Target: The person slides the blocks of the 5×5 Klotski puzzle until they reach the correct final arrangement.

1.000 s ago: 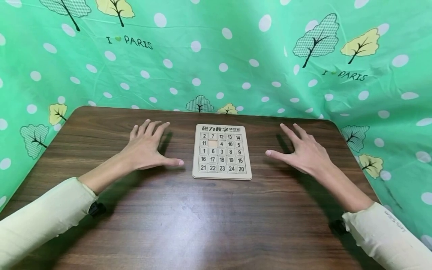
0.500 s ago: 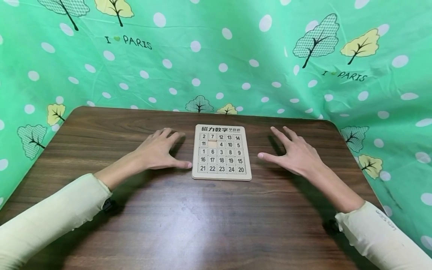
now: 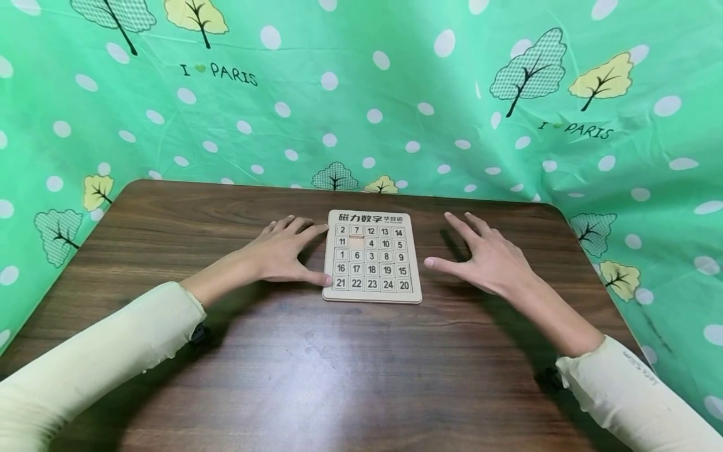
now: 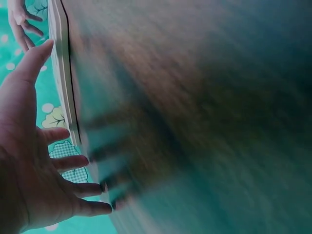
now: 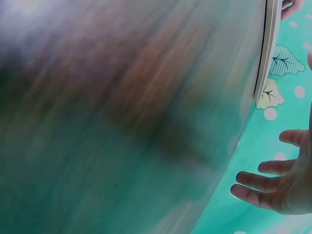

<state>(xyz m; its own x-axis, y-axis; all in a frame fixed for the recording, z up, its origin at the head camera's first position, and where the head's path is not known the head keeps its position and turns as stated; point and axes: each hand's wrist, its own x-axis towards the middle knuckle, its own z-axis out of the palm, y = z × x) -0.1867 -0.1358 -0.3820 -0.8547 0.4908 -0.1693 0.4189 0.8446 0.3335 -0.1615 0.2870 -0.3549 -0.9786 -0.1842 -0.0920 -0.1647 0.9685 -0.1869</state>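
A flat, pale number sliding puzzle (image 3: 371, 295) lies on the brown wooden table, black characters along its top. One gap shows in its second row, below the 7 and between the 11 and the 4. At its left side is my left hand (image 3: 280, 252), fingers spread, the thumb tip over the lower left corner and the index fingertip right at the upper left edge. My right hand (image 3: 496, 258) hovers to the right of the puzzle, fingers and thumb spread, a small space from the board. In the left wrist view the puzzle's edge (image 4: 66, 73) appears beside the thumb.
The dark wooden table (image 3: 316, 376) carries the puzzle near its far edge. Behind and at both sides hangs a green curtain (image 3: 373, 81) with white dots and printed trees. Pale sleeves (image 3: 113, 351) cover both forearms.
My left hand has moved right, from well apart to the puzzle's left edge. My right hand has drifted left, closer to the board. The puzzle stays in place.
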